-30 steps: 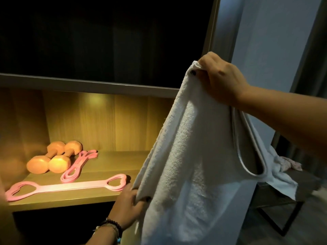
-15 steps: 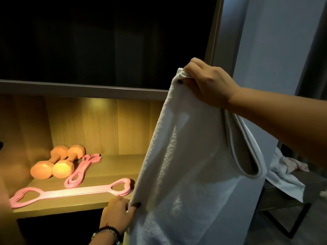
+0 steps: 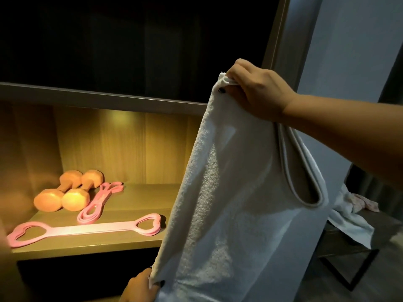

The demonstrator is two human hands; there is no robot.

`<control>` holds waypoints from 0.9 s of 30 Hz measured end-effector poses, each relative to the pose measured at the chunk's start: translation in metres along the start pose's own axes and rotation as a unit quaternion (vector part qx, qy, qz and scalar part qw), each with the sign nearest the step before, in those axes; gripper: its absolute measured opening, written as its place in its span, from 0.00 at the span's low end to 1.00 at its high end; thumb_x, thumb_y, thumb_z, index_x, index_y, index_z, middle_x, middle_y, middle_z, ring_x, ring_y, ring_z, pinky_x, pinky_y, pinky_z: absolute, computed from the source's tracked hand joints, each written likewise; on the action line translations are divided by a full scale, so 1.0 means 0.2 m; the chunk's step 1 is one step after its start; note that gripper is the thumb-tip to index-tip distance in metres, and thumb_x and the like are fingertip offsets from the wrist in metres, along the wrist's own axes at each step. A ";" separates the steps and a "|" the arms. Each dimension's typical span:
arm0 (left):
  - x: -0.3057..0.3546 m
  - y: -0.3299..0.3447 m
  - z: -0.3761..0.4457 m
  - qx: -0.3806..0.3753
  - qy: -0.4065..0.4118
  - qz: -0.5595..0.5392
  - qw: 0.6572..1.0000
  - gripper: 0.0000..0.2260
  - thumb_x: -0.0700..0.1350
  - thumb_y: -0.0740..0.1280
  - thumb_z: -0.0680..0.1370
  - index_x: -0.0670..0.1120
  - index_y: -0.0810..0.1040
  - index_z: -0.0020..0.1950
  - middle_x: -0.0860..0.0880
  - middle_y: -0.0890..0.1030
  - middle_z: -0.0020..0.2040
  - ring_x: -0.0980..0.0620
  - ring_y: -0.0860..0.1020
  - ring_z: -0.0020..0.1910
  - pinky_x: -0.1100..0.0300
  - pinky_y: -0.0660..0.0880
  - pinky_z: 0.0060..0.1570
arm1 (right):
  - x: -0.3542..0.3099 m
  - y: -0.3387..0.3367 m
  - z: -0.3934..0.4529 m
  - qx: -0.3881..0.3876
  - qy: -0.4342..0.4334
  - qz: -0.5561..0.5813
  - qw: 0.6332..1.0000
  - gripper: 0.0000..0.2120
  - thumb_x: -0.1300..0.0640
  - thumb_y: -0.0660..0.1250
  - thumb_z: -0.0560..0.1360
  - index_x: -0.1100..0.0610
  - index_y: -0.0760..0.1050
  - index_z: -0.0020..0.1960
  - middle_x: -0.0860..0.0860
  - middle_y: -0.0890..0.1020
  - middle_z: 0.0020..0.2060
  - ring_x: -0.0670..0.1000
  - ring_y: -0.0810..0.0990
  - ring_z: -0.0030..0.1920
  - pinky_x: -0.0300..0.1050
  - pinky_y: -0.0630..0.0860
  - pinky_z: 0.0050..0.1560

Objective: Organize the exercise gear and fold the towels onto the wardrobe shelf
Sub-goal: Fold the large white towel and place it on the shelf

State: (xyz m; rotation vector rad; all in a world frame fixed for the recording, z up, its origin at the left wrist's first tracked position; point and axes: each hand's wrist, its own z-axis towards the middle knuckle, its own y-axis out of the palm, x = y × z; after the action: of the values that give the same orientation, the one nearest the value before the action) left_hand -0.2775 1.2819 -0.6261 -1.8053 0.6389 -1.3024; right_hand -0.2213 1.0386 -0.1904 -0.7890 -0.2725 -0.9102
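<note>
Towel [image 3: 239, 203] hangs stretched between my right hand [image 3: 257, 92], pinching its top corner, and my left hand [image 3: 139, 286], gripping the bottom edge, for folding.

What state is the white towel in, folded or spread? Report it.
Partly folded, not yet on the shelf. The white towel hangs doubled, a loop on its right, pinched by the right hand above and the left hand below.

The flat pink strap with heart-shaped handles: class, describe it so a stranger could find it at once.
Look at the lit wooden shelf left of the white towel. Along its front edge lies the strap, stretched flat crosswise. Unlike the coiled pink band and the dumbbells behind it, it has a heart-shaped loop at each end.
</note>
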 end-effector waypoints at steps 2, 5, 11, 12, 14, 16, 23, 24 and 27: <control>-0.05 -0.01 -0.01 0.003 -0.009 0.001 1.000 0.11 0.57 0.62 0.76 0.55 0.76 0.55 0.53 0.80 0.57 0.52 0.78 0.57 0.60 0.74 0.56 | -0.03 0.02 0.00 -0.009 -0.007 -0.001 1.000 0.25 0.47 0.49 0.82 0.68 0.72 0.52 0.64 0.75 0.46 0.64 0.74 0.32 0.55 0.73 0.28; -0.09 -0.08 -0.06 -0.005 -0.013 -0.037 0.999 0.08 0.55 0.67 0.75 0.51 0.74 0.42 0.52 0.79 0.43 0.51 0.77 0.43 0.57 0.77 0.50 | -0.07 0.03 0.02 -0.011 -0.002 0.000 1.000 0.21 0.49 0.53 0.82 0.68 0.72 0.53 0.65 0.75 0.48 0.64 0.75 0.35 0.55 0.73 0.31; 0.28 -0.48 -0.17 0.049 0.168 -0.274 0.946 0.27 0.49 0.80 0.65 0.51 0.72 0.60 0.57 0.77 0.53 0.59 0.77 0.53 0.62 0.74 0.52 | -0.21 0.05 0.04 -0.015 -0.043 0.041 0.998 0.19 0.51 0.56 0.80 0.68 0.72 0.55 0.65 0.76 0.49 0.62 0.76 0.34 0.50 0.72 0.31; 0.38 -0.60 -0.22 0.038 0.212 -0.319 0.923 0.33 0.50 0.81 0.63 0.51 0.70 0.63 0.57 0.77 0.56 0.60 0.77 0.54 0.64 0.74 0.53 | -0.25 0.05 0.05 -0.015 -0.057 0.055 0.997 0.19 0.51 0.56 0.80 0.68 0.73 0.55 0.65 0.76 0.48 0.62 0.76 0.33 0.49 0.71 0.30; 0.58 -0.78 -0.31 0.036 0.293 -0.373 0.880 0.38 0.50 0.82 0.60 0.49 0.69 0.65 0.56 0.79 0.58 0.61 0.79 0.55 0.66 0.76 0.51 | -0.35 0.06 0.04 -0.015 -0.094 0.080 0.992 0.17 0.52 0.57 0.79 0.67 0.74 0.53 0.64 0.76 0.46 0.62 0.75 0.30 0.50 0.71 0.26; 0.73 -0.92 -0.38 0.050 0.343 -0.399 0.849 0.32 0.44 0.81 0.63 0.47 0.72 0.64 0.56 0.82 0.55 0.61 0.80 0.54 0.67 0.77 0.48 | -0.44 0.06 0.03 -0.010 -0.129 0.098 0.987 0.16 0.53 0.58 0.79 0.67 0.74 0.51 0.63 0.76 0.44 0.61 0.74 0.28 0.49 0.71 0.23; 0.87 -0.95 -0.45 0.077 0.305 -0.503 0.805 0.12 0.39 0.76 0.68 0.45 0.81 0.49 0.49 0.85 0.46 0.53 0.83 0.46 0.62 0.79 0.42 | -0.49 0.04 -0.16 0.005 -0.033 0.169 0.985 0.18 0.51 0.58 0.78 0.65 0.73 0.57 0.60 0.78 0.49 0.56 0.80 0.40 0.53 0.79 0.34; 0.88 -0.93 -0.46 0.091 0.298 -0.503 0.806 0.10 0.38 0.76 0.69 0.45 0.81 0.48 0.48 0.85 0.45 0.54 0.83 0.44 0.61 0.80 0.42 | -0.50 0.05 -0.22 0.011 0.014 0.197 0.980 0.19 0.51 0.60 0.78 0.65 0.71 0.60 0.60 0.77 0.52 0.56 0.80 0.43 0.53 0.80 0.37; 0.91 -0.90 -0.46 0.125 0.276 -0.506 0.807 0.08 0.38 0.76 0.69 0.46 0.82 0.47 0.50 0.84 0.44 0.54 0.82 0.42 0.62 0.80 0.42 | -0.56 0.07 -0.46 -0.010 0.152 0.250 0.956 0.30 0.50 0.66 0.75 0.60 0.61 0.71 0.57 0.71 0.62 0.53 0.76 0.55 0.49 0.80 0.49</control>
State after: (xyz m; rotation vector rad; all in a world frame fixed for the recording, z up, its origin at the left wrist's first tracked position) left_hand -0.3102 1.2112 -0.3654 -1.5291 -0.3306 -2.5321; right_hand -0.2865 1.0459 -0.3196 -0.6809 0.2035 -0.5405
